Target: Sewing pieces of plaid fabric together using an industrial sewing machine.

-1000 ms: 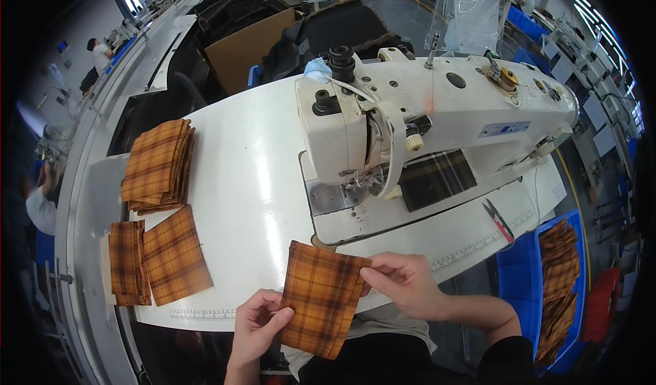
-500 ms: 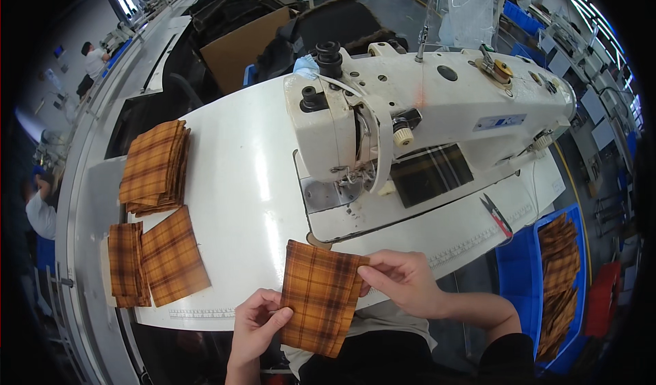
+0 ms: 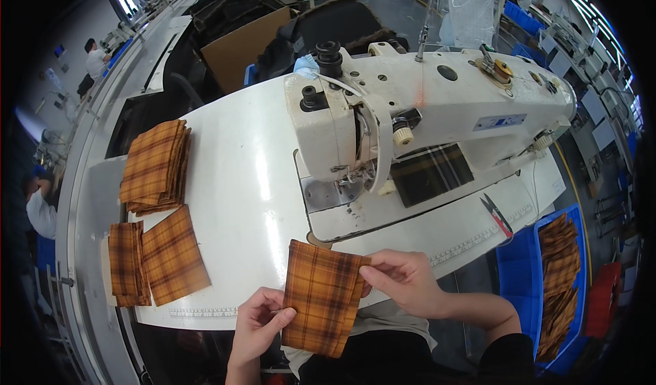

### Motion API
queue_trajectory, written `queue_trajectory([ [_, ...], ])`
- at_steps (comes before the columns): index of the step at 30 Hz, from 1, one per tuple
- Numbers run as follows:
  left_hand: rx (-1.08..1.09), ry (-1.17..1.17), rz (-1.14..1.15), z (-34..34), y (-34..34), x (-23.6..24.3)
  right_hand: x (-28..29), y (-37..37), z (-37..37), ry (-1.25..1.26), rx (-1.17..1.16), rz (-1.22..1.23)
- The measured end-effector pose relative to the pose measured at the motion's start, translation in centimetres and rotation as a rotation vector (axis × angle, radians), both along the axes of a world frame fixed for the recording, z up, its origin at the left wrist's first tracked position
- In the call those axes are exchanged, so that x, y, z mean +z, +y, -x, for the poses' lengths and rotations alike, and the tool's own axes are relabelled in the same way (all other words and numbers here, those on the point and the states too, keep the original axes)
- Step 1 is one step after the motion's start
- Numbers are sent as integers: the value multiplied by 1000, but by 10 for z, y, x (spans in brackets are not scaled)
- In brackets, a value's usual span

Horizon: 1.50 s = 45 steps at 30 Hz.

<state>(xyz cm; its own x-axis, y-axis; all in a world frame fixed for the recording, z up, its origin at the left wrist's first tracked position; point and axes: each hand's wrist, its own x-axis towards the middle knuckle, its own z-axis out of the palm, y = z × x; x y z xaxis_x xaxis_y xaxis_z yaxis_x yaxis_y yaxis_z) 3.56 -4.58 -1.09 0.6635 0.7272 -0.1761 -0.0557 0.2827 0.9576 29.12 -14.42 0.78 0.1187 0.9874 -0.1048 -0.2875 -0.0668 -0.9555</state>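
Observation:
An orange-and-brown plaid fabric piece hangs between my two hands at the front edge of the sewing table. My left hand pinches its left edge, thumb on top. By the upper right corner, my right hand grips it between thumb and fingers. Just beyond the cloth stands a white sewing machine, its presser foot over the metal plate with no plaid cloth under it. At the left of the table lie a tall stack of plaid pieces, a smaller stack and a single-looking piece.
Red-handled thread snips lie on the table right of the machine bed, near a printed ruler strip. A blue bin with plaid pieces stands at the right. Behind the table are a cardboard box and dark material.
The plaid piece and both hands have shifted very slightly to the right. My grip on it is the same.

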Motion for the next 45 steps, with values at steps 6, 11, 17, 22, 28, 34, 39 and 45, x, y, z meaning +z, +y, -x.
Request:
queue_trajectory([
  [6, 10, 20, 12, -1, 1, -2, -1, 0, 0, -18, -7, 0],
  [11, 65, 108, -21, -9, 0, 4, -2, 0, 0, -30, -21, 1],
  [17, -104, 118, -744, -36, -13, 23, 8, -1, 12, -83, 13, -71],
  [22, 9, 59, -297, -55, -29, 27, 13, 4, 22, -249, 3, -144],
  [28, 18, -103, 64, -57, -22, 17, 19, 7, 23, -403, -35, -186],
  [34, -52, -42, 18, -55, -18, 15, 30, 18, 22, -1159, -377, -413],
  [39, -196, 70, 95, -54, -18, 9, 32, 18, 6, -694, -2, -286],
  [45, -349, 256, 183, -35, -27, 0, 30, 8, -17, -406, -195, -83],
])
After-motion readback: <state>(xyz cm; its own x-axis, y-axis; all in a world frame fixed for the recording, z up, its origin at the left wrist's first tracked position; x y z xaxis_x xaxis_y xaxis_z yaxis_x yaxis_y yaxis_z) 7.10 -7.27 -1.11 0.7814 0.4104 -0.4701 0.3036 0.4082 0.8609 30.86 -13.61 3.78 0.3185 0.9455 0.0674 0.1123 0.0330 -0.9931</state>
